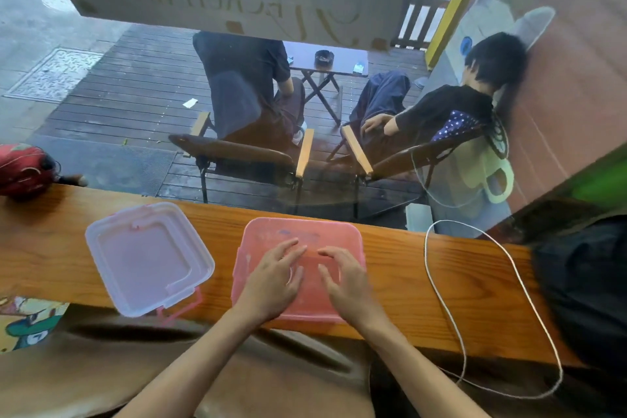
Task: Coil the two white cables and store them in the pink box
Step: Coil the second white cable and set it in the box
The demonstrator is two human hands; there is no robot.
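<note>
On the long wooden counter point(407, 268) by the window, a square translucent pink plastic box point(268, 237) stands open, and both bare hands reach down into it, so most of its floor is covered; a pale curved line shows under the fingers of the left hand point(276, 276), perhaps a white cable, but it is too blurred to be sure, and nothing else inside can be made out. The left hand lies flat with its fingers spread, and the right hand point(342, 276) beside it has its fingers loosely curled and apart; whether either one pinches anything cannot be told. To the left of the box, apart from it, a clear square plastic lid with pink clips point(146, 258) lies on the counter, its near corner jutting past the edge. To the right, well apart from the box, a thin white cable point(437, 285) lies uncoiled in one big loose loop that runs off the counter's near edge. A dark bag point(583, 282) sits at the far right, cut off by the frame, and a red rounded thing point(23, 166) at the far left is likewise cut off.
</note>
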